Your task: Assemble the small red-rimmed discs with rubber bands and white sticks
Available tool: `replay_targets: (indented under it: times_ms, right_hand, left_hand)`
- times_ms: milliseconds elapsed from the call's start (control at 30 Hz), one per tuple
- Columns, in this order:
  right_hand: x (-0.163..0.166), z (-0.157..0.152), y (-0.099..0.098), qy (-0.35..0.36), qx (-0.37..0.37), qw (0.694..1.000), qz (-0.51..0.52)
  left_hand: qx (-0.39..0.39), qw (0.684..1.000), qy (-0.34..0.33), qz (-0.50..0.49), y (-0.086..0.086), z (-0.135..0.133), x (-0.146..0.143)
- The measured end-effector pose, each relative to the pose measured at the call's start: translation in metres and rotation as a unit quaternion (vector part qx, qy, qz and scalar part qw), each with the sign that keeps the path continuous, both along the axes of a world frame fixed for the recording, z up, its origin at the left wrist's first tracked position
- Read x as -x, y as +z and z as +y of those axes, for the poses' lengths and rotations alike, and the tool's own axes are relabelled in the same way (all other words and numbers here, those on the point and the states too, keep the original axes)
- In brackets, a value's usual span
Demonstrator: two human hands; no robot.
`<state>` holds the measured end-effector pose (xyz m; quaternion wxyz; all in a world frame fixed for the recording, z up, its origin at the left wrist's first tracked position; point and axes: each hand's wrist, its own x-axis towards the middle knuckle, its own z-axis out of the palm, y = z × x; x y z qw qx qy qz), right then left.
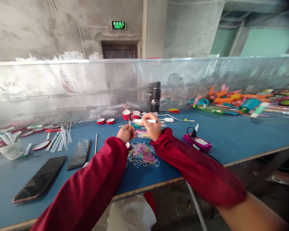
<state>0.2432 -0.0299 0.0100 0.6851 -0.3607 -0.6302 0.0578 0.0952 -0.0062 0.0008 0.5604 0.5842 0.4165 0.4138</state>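
My left hand (125, 133) is closed around a small flat wooden stick (129, 124), whose tip points up. To its right, my right hand (153, 127) grips a white marker pen (148, 121) with a dark end, held nearly level. The two hands are apart above the blue table. Just below them lies a heap of colourful rubber bands (143, 154). Coloured pens (144, 134) lie partly hidden between the hands. Behind are red-and-white tape rolls (126, 115) and a white charging cable (169, 119).
A black bottle (155, 97) stands by the perforated metal screen (86, 86). Two phones, one a black phone (40, 178), lie left, near a white cup of markers (11, 150). A purple power strip (197, 143) is at right, with orange craft pieces (238, 98) beyond.
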Motion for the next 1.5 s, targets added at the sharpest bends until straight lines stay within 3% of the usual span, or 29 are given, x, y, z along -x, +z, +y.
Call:
replay_targets:
  times_ms: [133,333,467,700,933,1500]
  right_hand:
    - [0.0,0.0,0.0,0.002,0.0,1.0,-0.001]
    - [0.0,0.0,0.0,0.01,-0.002,1.0,0.001]
    - [0.0,0.0,-0.001,0.009,0.002,1.0,0.0]
    - [0.001,-0.002,0.002,0.002,0.004,1.0,0.001]
    - [0.0,0.0,0.001,-0.008,-0.001,1.0,0.002]
    - [-0.003,0.006,-0.002,-0.017,0.011,1.0,0.0]
  left_hand:
    - [0.0,0.999,0.005,-0.033,-0.001,0.002,0.002]
    - [0.087,0.988,-0.034,-0.121,0.005,0.003,0.009]
    - [0.052,0.993,-0.025,-0.106,0.006,0.0,0.009]
    - [0.018,0.998,-0.003,-0.065,-0.008,0.009,-0.001]
    - [-0.066,0.996,0.041,-0.047,-0.012,0.02,0.008]
    - [-0.036,0.995,0.011,-0.094,-0.011,0.015,0.006]
